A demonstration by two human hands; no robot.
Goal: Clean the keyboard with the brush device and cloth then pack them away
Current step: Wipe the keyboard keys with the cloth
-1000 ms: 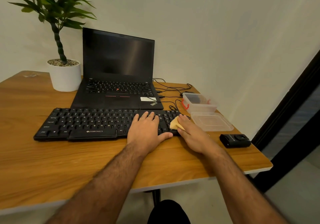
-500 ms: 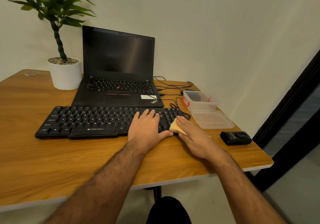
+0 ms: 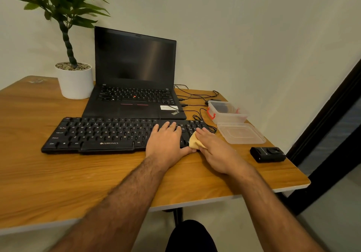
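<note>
Head view, looking down at a wooden bench (image 3: 58, 183). A black keyboard (image 3: 101, 134) lies flat across its middle, in front of an open laptop (image 3: 134, 87). The left hand (image 3: 166, 144) lies flat on the right part of the keyboard, fingers straight, pressing it steady and holding nothing. The right hand (image 3: 214, 150) presses a small yellow cloth (image 3: 194, 141) against the keyboard's right end; its fingers lie mostly straight over the cloth, and whether any curl under it cannot be told. To the right stand a clear plastic box (image 3: 227, 113) with red clips and, nearer, its loose lid (image 3: 241, 133). A small black device (image 3: 267, 154), likely the brush device, sits near the bench's right edge, apart from both hands.

The cloth looks soft and light and will bunch under pressure, so it is best pinched at a fold. The keyboard seems stiff and light and may slide, hence the bracing hand; lift it by its long edges. Its thin cable could snag.

Compared with a second ago, both hands keep nearly the same places, and the cloth has moved only slightly along the right end of the keyboard.
</note>
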